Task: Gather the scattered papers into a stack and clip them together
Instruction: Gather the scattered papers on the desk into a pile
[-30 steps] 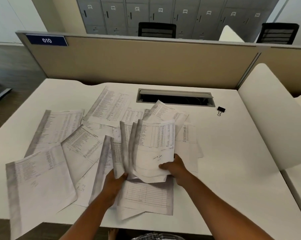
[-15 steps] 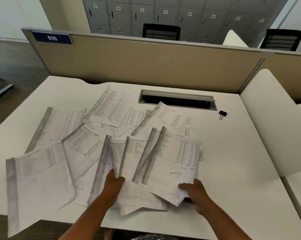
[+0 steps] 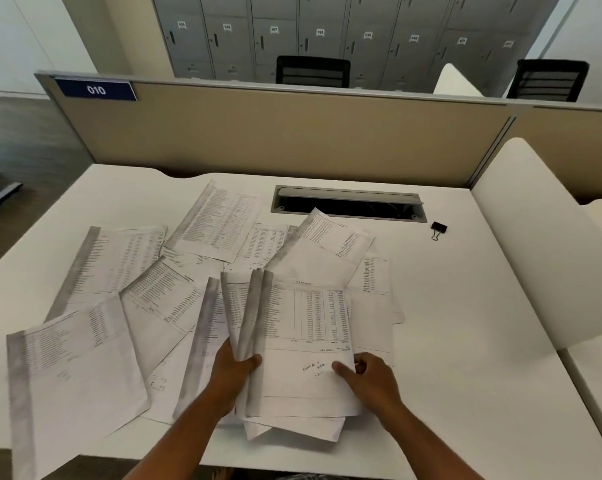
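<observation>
Gathering step: my left hand [image 3: 238,370] and right hand [image 3: 368,375] pinch the partial stack [image 3: 303,344] at six o'clock on the worktop [image 3: 465,306], loose papers [image 3: 119,289] toward ten, binder clip [image 3: 438,229] at two; next, probably collect those.

the printed rows on the scattered white paper sheets [image 3: 219,221] are too blurred to read; the left hand's [image 3: 232,374] fingers are hidden behind the gathered sheaf of white sheets [image 3: 303,341], both forearms are cut off by the bottom edge, and the small black binder clip's [image 3: 438,228] wire handles barely show
</observation>
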Motion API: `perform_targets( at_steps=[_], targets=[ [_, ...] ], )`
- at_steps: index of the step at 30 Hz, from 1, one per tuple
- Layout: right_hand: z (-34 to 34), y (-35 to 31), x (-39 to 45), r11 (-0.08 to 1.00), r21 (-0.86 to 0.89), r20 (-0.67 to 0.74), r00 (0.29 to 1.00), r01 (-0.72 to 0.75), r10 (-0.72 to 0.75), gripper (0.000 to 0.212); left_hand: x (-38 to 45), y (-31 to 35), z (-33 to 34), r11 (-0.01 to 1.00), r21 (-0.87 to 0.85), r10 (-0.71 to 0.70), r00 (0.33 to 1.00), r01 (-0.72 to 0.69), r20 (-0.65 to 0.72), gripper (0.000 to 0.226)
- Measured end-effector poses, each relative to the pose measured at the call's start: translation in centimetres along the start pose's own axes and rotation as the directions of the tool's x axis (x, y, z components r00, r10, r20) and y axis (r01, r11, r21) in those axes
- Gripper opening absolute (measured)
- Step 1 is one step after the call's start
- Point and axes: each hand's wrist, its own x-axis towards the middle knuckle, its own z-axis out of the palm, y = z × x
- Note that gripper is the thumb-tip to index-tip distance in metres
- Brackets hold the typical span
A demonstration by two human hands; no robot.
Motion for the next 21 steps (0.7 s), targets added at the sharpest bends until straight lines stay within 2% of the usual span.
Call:
perform_targets(
  at_steps=[1,2,4,6,9,11,15,18,20,21],
  targets=[
    [-0.4,-0.5,0.3,0.998,0.053,-0.042,0.999,-0.021,0.024,0.045,-0.2,0.2,-0.3,1.000,-0.015,0.007,1.000,-0.006,0.023,0.049],
    [-0.8,-1.1,0.7,0.989,0.142,-0.026,0.998,-0.049,0.053,0.049,-0.2,0.2,-0.5,0.999,-0.040,0.023,0.998,-0.021,0.056,0.049],
    [-1.4,-2.3,1.3,0.936,0.339,0.127,0.991,-0.092,0.052,0.051,-0.7,0.5,-1.0,0.995,-0.100,0.030,0.991,-0.016,0.132,0.058],
    [-1.9,-3.6,1.5,0.869,0.489,0.251,0.967,-0.079,-0.053,0.052,-1.4,1.5,-1.3,0.990,-0.138,0.051,0.975,-0.021,0.216,0.068],
    [-2.0,-5.4,1.9,0.814,0.581,0.192,0.968,0.020,-0.161,0.052,-1.7,2.7,-1.2,0.984,-0.171,0.092,0.953,-0.042,0.290,0.057],
    [-1.9,-6.6,1.9,0.798,0.599,0.136,0.972,0.074,-0.192,0.054,-2.0,4.0,-0.8,0.980,-0.174,0.139,0.958,-0.097,0.250,0.047],
    [-1.9,-8.1,1.6,0.742,0.648,0.078,0.954,0.172,-0.289,0.067,-2.5,7.3,0.1,0.965,-0.118,0.242,0.968,-0.234,0.061,0.042],
    [-2.6,-9.2,1.5,0.702,0.658,0.019,0.926,0.273,-0.377,0.069,-2.7,9.1,0.3,0.949,-0.072,0.309,0.951,-0.308,0.000,0.060],
    [-2.5,-10.0,1.3,0.701,0.631,-0.040,0.916,0.333,-0.399,0.072,-2.9,9.7,0.7,0.946,-0.052,0.320,0.948,-0.319,0.005,0.076],
    [-2.3,-10.4,1.1,0.703,0.617,-0.068,0.914,0.354,-0.400,0.072,-3.0,9.9,0.9,0.943,-0.049,0.330,0.944,-0.329,0.013,0.077]
  ],
)
